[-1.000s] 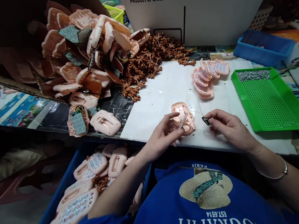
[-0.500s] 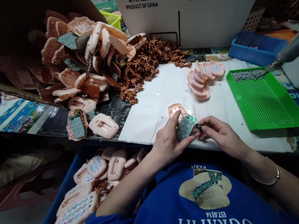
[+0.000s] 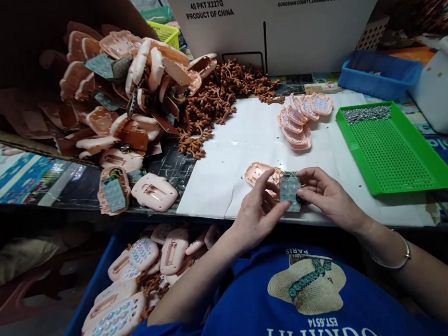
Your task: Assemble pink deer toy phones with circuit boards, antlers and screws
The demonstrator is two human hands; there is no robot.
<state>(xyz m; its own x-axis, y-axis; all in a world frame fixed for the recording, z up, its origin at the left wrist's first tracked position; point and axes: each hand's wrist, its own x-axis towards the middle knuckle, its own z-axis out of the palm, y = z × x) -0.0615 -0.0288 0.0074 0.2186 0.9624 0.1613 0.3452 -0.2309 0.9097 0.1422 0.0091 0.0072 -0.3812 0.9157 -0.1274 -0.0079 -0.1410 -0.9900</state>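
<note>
A grey-green circuit board (image 3: 289, 187) with thin wires at its top stands between my hands, tilted up over the white sheet. My left hand (image 3: 257, 209) holds its left side, thumb across the lower front and fingers partly hidden behind. My right hand (image 3: 332, 200) pinches a small black round part (image 3: 299, 199) at the board's right edge; its fingertips are partly hidden. Just behind my left fingers lies an open pink toy-phone shell half (image 3: 253, 171), inner side up.
Pink keypad fronts (image 3: 300, 117) lie behind my hands. A green tray (image 3: 399, 158) of screws is at right, near a blue bin (image 3: 381, 78). Brown plastic pieces (image 3: 217, 95) and a carton of shells (image 3: 134, 87) stand left. Below is a blue crate (image 3: 84, 300) of pink phones.
The board has turned more upright, its face now toward me, and moved slightly right. My right hand has come closer to its edge. The screwdriver at upper right has left the view.
</note>
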